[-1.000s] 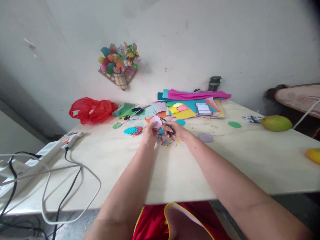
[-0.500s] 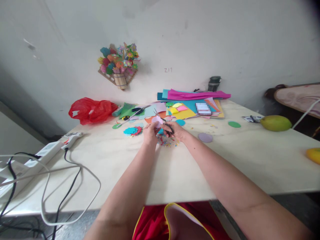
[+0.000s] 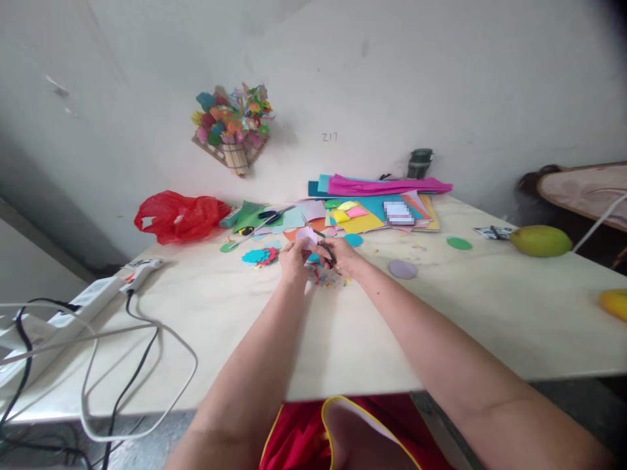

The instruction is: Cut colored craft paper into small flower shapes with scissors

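Note:
Pinched in my left hand (image 3: 292, 257) is a light purple paper piece (image 3: 306, 235), its upper part showing above my fingers. My right hand (image 3: 341, 255) is closed round the black handles of a pair of scissors (image 3: 331, 253); their blades point up and away, parted beside the purple paper. Small coloured paper scraps (image 3: 329, 281) lie on the table under my hands. Left of them rest blue scalloped paper pieces (image 3: 257, 256) and a red one (image 3: 271, 254). A blue paper disc (image 3: 353, 240) lies just beyond my right hand, and a greyish purple disc (image 3: 402, 269) to its right.
Coloured sheets (image 3: 363, 219) and a phone (image 3: 398, 213) cover the table's back. Another pair of scissors (image 3: 274, 214) lies near a red plastic bag (image 3: 177, 217). Power strips (image 3: 88, 305) with loose cables occupy the left edge. A green-yellow fruit (image 3: 541, 241) sits at right.
The purple paper and my left hand have shifted slightly left. My right hand has moved a little left too, with the scissors turned slightly.

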A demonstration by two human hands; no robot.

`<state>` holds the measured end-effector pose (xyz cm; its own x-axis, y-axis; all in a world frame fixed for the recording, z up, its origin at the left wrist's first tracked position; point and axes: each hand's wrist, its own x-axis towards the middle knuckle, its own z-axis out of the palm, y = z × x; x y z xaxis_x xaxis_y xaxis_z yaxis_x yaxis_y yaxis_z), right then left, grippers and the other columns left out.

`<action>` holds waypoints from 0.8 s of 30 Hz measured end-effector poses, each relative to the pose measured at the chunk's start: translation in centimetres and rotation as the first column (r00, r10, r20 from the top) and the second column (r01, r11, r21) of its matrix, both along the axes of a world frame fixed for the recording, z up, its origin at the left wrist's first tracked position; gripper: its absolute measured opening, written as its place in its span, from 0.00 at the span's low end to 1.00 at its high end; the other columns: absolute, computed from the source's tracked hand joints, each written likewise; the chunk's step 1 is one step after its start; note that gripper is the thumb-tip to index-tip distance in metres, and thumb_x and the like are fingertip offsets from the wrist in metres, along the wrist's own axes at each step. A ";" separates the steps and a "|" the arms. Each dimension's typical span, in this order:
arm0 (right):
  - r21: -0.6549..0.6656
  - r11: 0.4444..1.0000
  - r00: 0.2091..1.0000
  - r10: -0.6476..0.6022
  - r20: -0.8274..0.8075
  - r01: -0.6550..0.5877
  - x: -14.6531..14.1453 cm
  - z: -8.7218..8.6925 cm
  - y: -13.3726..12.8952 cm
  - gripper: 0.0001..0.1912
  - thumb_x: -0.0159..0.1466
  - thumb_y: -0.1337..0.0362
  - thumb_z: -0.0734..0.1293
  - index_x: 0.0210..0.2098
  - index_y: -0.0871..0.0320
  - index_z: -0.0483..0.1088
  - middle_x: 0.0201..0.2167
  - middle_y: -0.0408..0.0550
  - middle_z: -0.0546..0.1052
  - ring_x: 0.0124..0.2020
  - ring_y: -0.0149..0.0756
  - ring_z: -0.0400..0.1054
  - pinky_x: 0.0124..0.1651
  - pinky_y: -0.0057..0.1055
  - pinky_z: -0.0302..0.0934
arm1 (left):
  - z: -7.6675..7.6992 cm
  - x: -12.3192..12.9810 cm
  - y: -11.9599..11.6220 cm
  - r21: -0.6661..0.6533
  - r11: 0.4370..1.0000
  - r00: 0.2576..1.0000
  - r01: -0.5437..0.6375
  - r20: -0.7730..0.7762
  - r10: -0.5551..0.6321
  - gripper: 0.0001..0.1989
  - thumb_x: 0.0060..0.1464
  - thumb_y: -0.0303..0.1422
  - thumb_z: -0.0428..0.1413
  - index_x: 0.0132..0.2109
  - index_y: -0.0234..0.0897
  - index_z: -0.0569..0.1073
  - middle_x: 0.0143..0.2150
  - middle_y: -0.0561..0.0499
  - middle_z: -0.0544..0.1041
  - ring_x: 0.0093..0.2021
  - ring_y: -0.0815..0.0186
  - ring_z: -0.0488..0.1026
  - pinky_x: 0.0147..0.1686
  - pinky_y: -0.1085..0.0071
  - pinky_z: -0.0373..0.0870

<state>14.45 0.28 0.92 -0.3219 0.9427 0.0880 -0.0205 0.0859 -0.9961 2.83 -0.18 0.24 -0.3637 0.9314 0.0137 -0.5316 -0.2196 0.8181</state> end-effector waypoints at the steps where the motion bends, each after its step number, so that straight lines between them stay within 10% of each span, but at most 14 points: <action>1: 0.002 1.000 1.000 -0.006 -0.001 0.006 0.0 -0.1 0.1 0.15 0.51 0.58 0.74 0.24 0.60 0.66 0.12 0.38 0.66 0.10 0.23 0.57 0.11 0.21 0.42 | 0.1 -0.1 0.0 -0.004 1.000 1.000 -0.006 0.001 0.006 0.08 0.39 0.25 0.61 0.22 0.35 0.68 0.17 0.58 0.68 0.20 0.74 0.69 0.27 0.78 0.67; 13: -0.033 0.969 0.957 -0.247 -0.154 0.245 1.4 1.3 0.5 0.18 0.46 0.59 0.76 0.31 0.59 0.67 0.17 0.40 0.72 0.15 0.25 0.63 0.12 0.19 0.44 | 0.2 -1.4 0.2 0.038 0.988 0.989 0.150 0.001 -0.150 0.10 0.35 0.25 0.65 0.24 0.34 0.69 0.23 0.55 0.75 0.26 0.69 0.75 0.33 0.73 0.72; 24: -0.021 0.993 0.949 -0.117 -0.293 0.116 1.7 1.6 0.3 0.20 0.44 0.62 0.73 0.36 0.60 0.68 0.19 0.39 0.71 0.18 0.26 0.63 0.16 0.21 0.45 | -0.1 -1.7 -0.2 0.039 0.926 0.923 0.375 -0.113 -0.369 0.08 0.35 0.23 0.64 0.29 0.31 0.75 0.28 0.48 0.79 0.27 0.67 0.75 0.31 0.73 0.72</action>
<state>16.16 0.63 2.55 -0.1702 0.9726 0.1584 -0.3013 0.1017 -0.9481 1.15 -0.36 0.14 0.0147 0.9957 0.0913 -0.4988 -0.0718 0.8637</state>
